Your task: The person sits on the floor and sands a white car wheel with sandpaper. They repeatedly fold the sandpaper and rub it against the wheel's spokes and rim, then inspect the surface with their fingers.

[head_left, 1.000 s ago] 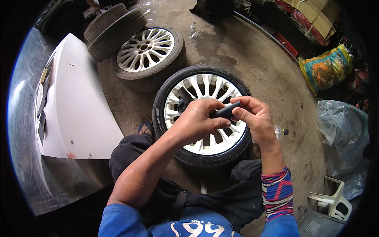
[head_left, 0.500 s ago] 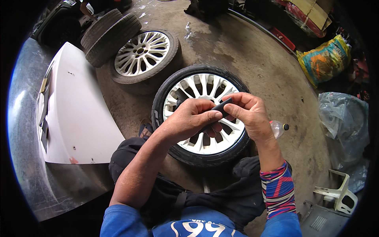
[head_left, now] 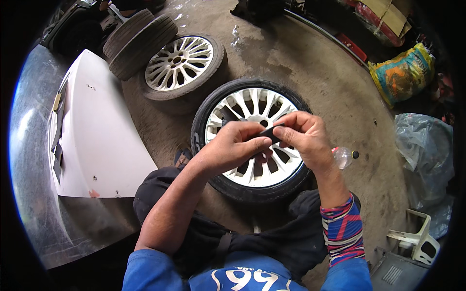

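Observation:
A small folded strip of dark sandpaper is stretched between my two hands, over a white multi-spoke wheel lying flat on the floor with its black tyre on. My left hand pinches one end between thumb and fingers; its lower fingers curl out of sight underneath. The other end is in the fingertips of my right hand. Just beyond my left knuckles a dark flap shows against the spokes; whether it belongs to the same sheet I cannot tell.
A second white wheel lies beyond to the left, with worn tyres leaning by it. A white car panel rests at left. Right of the wheel are a clear bottle, a yellow sack and clear plastic sheeting.
The strip has tilted flatter and less of it shows between my fingers. Both hands keep their grip. The surroundings have shifted slightly right in the view.

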The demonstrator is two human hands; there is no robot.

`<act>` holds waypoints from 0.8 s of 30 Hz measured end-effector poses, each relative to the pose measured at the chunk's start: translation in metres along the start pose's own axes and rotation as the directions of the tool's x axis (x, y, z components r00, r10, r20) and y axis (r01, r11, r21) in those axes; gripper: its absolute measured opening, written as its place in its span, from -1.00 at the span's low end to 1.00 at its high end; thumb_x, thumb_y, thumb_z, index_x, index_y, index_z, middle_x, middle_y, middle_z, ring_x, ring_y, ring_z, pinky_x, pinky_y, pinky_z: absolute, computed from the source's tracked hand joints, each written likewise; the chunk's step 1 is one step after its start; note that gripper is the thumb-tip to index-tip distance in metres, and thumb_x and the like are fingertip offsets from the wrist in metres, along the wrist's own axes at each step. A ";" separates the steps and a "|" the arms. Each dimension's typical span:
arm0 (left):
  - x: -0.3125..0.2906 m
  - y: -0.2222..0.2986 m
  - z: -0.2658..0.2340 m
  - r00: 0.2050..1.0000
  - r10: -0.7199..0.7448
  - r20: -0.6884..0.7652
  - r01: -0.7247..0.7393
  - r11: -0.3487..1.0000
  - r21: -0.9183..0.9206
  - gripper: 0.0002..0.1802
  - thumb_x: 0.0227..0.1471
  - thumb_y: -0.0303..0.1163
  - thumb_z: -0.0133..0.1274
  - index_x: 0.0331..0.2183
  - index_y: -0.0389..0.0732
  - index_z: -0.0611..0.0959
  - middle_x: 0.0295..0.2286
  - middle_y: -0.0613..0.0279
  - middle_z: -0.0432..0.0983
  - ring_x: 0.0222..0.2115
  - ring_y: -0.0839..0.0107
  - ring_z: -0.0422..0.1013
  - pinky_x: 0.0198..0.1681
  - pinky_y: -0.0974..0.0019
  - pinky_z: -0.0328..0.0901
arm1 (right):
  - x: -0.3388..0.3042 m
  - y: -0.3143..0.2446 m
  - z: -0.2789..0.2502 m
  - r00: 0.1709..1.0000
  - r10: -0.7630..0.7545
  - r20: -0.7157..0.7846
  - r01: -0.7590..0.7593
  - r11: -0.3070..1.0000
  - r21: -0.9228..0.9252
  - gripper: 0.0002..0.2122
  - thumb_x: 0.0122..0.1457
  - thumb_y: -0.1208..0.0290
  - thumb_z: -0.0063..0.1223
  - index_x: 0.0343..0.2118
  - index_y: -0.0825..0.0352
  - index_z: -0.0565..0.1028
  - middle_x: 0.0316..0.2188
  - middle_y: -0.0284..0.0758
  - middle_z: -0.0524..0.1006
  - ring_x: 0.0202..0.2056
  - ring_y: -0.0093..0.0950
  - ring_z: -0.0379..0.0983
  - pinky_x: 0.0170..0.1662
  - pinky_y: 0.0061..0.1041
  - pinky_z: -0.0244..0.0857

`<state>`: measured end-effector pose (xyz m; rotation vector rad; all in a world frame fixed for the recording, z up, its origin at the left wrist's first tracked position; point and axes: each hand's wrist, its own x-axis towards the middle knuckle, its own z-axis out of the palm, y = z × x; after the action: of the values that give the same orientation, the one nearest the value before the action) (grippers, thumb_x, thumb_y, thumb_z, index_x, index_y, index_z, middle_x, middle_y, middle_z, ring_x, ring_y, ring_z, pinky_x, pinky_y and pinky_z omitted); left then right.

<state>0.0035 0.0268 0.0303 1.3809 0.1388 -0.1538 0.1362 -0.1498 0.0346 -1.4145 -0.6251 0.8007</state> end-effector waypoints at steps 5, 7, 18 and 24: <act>-0.003 -0.002 0.003 0.991 0.019 -0.132 -0.024 0.999 -0.037 -0.77 0.26 -0.45 0.11 -0.11 -0.40 0.63 -0.33 0.14 0.65 -0.30 0.46 0.62 -0.32 0.39 0.58 | -0.003 0.006 0.003 0.997 -0.071 -0.030 0.069 0.996 -0.049 -0.89 0.20 0.54 0.24 -0.24 0.41 0.64 -0.41 -0.39 0.64 -0.41 -0.68 0.52 -0.31 -0.66 0.44; -0.006 0.000 0.005 0.990 0.012 -0.139 -0.015 1.000 -0.023 -0.79 0.26 -0.46 0.11 -0.14 -0.39 0.65 -0.37 0.16 0.65 -0.34 0.46 0.63 -0.37 0.42 0.57 | -0.005 0.006 0.004 0.998 -0.046 -0.037 0.046 0.999 0.010 -0.90 0.20 0.54 0.23 -0.24 0.40 0.63 -0.41 -0.41 0.62 -0.41 -0.69 0.50 -0.30 -0.68 0.43; -0.012 0.004 0.004 0.994 0.031 -0.104 0.007 0.940 0.342 -0.84 0.23 -0.51 0.13 -0.18 -0.39 0.66 -0.42 0.22 0.65 -0.40 0.53 0.58 -0.30 0.41 0.53 | -0.011 0.004 0.003 0.992 -0.055 0.113 0.082 0.965 -0.250 -0.88 0.18 0.51 0.25 -0.24 0.41 0.64 -0.42 -0.41 0.62 -0.39 -0.73 0.48 -0.30 -0.70 0.37; -0.013 0.005 0.005 0.997 0.001 -0.076 0.015 0.978 0.208 -0.69 0.23 -0.34 0.19 -0.16 -0.43 0.65 -0.40 0.16 0.65 -0.38 0.48 0.60 -0.28 0.41 0.53 | -0.011 0.011 0.006 0.987 -0.157 0.042 0.162 0.944 -0.289 -0.91 0.19 0.54 0.25 -0.28 0.42 0.66 -0.43 -0.37 0.65 -0.43 -0.71 0.49 -0.37 -0.68 0.37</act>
<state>-0.0084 0.0231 0.0385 1.5967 0.1949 -0.1247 0.1235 -0.1546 0.0252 -1.6001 -0.8892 0.6102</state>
